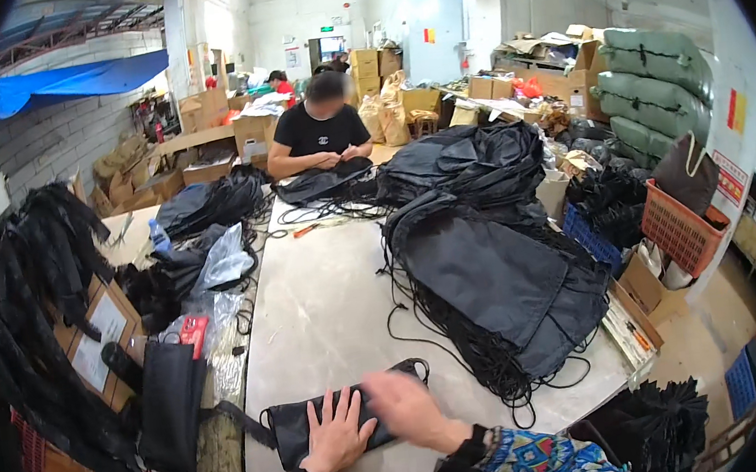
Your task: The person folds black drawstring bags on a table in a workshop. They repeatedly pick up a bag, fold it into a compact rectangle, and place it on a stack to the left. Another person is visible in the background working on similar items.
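A folded black fabric bag [290, 432] lies on the pale tabletop just in front of me, with a cord loop at its upper right corner. My left hand [336, 436] is open and presses flat on it, fingers spread. Over the bag's right part is my right hand [407, 406], smeared by motion; its fingers cannot be read, nor whether it touches the fabric. To the right, a thick stack of black drawstring bags [501, 269] is piled with many black cords hanging off its near side.
Across the table [312, 307] a person [321, 136] in a black shirt handles dark fabric. Another heap of black bags [463, 167] rises behind the stack. Black strips [24, 291] hang at left, near a red phone-like object [194, 334]. An orange basket [686, 227] stands right.
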Demonstrator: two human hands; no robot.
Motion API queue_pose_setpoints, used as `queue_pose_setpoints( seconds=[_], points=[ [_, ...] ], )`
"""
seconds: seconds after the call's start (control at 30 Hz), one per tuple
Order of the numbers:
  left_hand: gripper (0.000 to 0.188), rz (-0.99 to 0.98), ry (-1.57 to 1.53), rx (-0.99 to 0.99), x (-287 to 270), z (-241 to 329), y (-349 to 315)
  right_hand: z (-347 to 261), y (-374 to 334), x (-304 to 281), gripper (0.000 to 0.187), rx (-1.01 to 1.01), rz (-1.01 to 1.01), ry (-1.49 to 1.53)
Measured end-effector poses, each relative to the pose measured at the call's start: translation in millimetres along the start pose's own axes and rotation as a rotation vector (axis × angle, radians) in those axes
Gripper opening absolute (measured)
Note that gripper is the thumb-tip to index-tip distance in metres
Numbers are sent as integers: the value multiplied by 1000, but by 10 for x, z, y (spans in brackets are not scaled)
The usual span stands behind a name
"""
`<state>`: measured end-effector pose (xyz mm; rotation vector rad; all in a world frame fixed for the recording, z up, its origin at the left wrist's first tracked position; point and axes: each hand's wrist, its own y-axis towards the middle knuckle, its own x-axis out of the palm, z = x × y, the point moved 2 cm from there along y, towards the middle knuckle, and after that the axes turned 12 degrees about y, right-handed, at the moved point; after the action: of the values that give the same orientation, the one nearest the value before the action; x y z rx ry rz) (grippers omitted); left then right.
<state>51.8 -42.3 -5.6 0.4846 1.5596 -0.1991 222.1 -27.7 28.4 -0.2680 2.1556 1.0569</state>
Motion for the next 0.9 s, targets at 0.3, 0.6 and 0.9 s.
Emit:
queue_pose_setpoints(
  seconds=[0.3, 0.6, 0.9],
  points=[
    [47, 156, -340, -241, 333, -430, 55, 226, -211, 131, 59, 202, -224, -295],
    [39, -366, -179, -224, -35, -843, 213, 460, -139, 208, 54, 192, 110, 112],
    [32, -19, -629, -426, -1070, -1228, -276, 727, -473, -94, 39, 630, 378, 324]
  ],
)
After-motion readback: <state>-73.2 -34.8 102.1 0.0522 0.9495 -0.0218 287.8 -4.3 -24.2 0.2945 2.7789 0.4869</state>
